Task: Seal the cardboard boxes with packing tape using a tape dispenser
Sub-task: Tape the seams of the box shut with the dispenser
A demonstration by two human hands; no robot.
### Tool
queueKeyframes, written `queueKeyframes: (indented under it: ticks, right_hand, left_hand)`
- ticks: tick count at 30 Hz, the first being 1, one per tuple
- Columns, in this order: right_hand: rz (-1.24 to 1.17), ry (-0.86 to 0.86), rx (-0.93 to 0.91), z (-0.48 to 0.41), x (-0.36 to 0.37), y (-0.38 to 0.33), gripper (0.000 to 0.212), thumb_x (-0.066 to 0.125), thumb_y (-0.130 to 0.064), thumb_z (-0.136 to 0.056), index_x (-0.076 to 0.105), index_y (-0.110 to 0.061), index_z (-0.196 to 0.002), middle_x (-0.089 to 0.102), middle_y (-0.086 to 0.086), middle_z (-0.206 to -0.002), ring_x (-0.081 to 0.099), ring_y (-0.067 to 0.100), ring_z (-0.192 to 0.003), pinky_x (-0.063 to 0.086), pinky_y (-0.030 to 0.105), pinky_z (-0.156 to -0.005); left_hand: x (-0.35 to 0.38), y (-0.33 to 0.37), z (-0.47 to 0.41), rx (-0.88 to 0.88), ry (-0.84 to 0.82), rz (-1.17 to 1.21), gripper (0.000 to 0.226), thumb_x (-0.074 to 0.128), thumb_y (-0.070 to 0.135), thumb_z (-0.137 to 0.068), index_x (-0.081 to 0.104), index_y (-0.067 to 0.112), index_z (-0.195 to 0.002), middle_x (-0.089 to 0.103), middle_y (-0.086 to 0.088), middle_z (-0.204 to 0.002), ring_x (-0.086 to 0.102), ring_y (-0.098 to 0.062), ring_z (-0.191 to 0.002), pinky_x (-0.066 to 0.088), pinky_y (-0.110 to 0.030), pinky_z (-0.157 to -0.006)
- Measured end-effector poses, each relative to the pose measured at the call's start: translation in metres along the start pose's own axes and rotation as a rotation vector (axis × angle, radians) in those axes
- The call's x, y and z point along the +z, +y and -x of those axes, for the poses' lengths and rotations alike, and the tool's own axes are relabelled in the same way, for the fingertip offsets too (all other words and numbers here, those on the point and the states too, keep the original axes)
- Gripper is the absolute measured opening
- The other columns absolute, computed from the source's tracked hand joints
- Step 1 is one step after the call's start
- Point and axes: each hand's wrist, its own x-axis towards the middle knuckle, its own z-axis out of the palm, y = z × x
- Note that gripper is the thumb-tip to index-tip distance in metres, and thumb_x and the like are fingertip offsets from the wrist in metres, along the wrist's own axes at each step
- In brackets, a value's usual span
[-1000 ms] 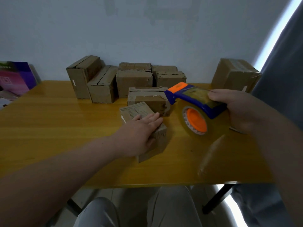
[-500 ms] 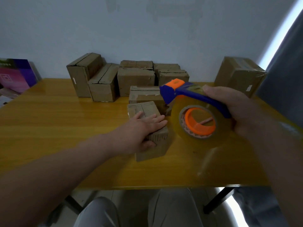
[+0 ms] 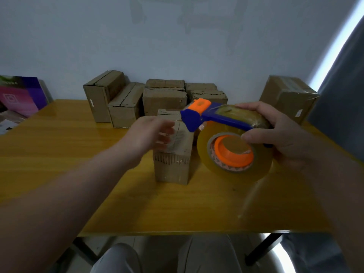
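A small cardboard box (image 3: 173, 168) stands on end in the middle of the yellow table (image 3: 59, 154). My left hand (image 3: 147, 134), blurred by motion, grips its upper left part with the fingers over the printed face. My right hand (image 3: 279, 142) holds a blue and orange tape dispenser (image 3: 199, 115) just right of the box, its orange nose above the box's top right corner. The clear tape roll (image 3: 232, 154) on an orange hub faces me. A loose strip of tape (image 3: 254, 194) trails down from the roll toward the table's front edge.
Several cardboard boxes (image 3: 163, 99) line the wall at the back, with one more (image 3: 167, 113) right behind the small box. A larger taped box (image 3: 289, 97) sits at the back right. A purple and magenta carton (image 3: 19, 93) leans at the far left. My knees show below the table edge.
My left hand has tipped the small box from lying flat and skewed to standing on end. The dispenser has come left and nearer the box, its roll turned toward me.
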Motion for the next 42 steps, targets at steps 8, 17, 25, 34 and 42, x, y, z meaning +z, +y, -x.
queueKeyframes:
  ticks: [8, 17, 25, 34, 42]
  right_hand:
    - [0.229, -0.111, -0.008, -0.005, 0.015, -0.014, 0.07, 0.091, -0.025, -0.052, 0.062, -0.04, -0.114, 0.067, -0.012, -0.099, 0.068, 0.006, -0.086, 0.054, 0.019, -0.06]
    - [0.556, -0.151, -0.056, -0.011, 0.027, -0.014, 0.065, 0.082, -0.022, -0.069, 0.045, -0.055, -0.112, 0.058, -0.015, -0.107, 0.064, -0.002, -0.084, 0.055, 0.016, -0.059]
    - [0.322, -0.144, 0.012, -0.006, 0.019, -0.011, 0.064, 0.081, -0.019, -0.055, 0.056, -0.05, -0.105, 0.061, -0.011, -0.107, 0.064, 0.001, -0.085, 0.055, 0.016, -0.063]
    - [0.052, -0.137, 0.198, -0.008, 0.012, 0.0, 0.066, 0.073, -0.017, -0.055, 0.061, -0.036, -0.118, 0.073, 0.003, -0.1, 0.072, 0.025, -0.084, 0.059, 0.033, -0.063]
    - [-0.025, -0.129, 0.306, -0.006, 0.02, -0.006, 0.049, 0.076, -0.013, -0.052, 0.063, -0.014, -0.1, 0.068, 0.001, -0.064, 0.065, 0.013, -0.053, 0.053, 0.025, -0.047]
  left_hand:
    - [-0.007, 0.021, 0.007, -0.383, -0.198, 0.713, 0.023, 0.051, 0.013, -0.093, 0.059, -0.002, -0.108, 0.07, -0.023, -0.101, 0.072, -0.023, -0.083, 0.06, -0.03, -0.062]
    - [0.0, 0.021, 0.016, -0.48, -0.289, 0.896, 0.043, 0.059, 0.005, -0.074, 0.051, -0.001, -0.116, 0.069, -0.026, -0.098, 0.072, -0.027, -0.077, 0.06, -0.031, -0.058]
    - [0.002, 0.024, 0.017, -0.465, -0.404, 0.794, 0.035, 0.054, 0.009, -0.082, 0.057, 0.0, -0.115, 0.068, -0.015, -0.086, 0.069, -0.018, -0.066, 0.058, -0.026, -0.054]
    - [0.009, 0.026, 0.019, -0.42, -0.38, 0.736, 0.015, 0.059, 0.006, -0.083, 0.068, 0.001, -0.095, 0.066, -0.01, -0.079, 0.064, -0.013, -0.062, 0.056, -0.023, -0.051]
    - [0.012, 0.024, 0.02, 0.022, -0.083, 0.186, 0.025, 0.075, 0.023, -0.068, 0.069, 0.009, -0.088, 0.069, -0.008, -0.081, 0.062, -0.015, -0.064, 0.055, -0.023, -0.056]
